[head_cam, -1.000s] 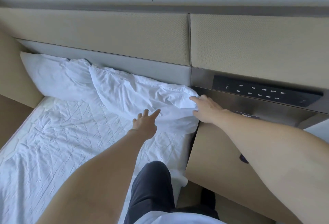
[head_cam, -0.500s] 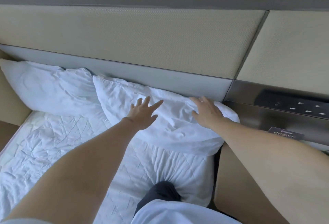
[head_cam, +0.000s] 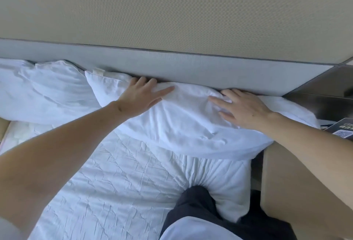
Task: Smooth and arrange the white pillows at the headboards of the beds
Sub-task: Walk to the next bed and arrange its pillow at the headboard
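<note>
Two white pillows lie along the grey band of the headboard. The right pillow is wrinkled and overhangs the bed's right edge. My left hand lies flat on its upper left part, fingers spread, fingertips at the headboard. My right hand presses flat on its upper right part, fingers apart. Neither hand grips the fabric. The left pillow lies crumpled beside it, its right corner under the right pillow's corner.
The white quilted mattress cover fills the foreground, dented by my knee in dark trousers. A beige bedside unit stands at the right with a dark card on top. Beige padded wall panels rise behind.
I have leaned in closer to the headboard. Both hands slid up the right pillow from its middle to its top edge and now press it against the grey band.
</note>
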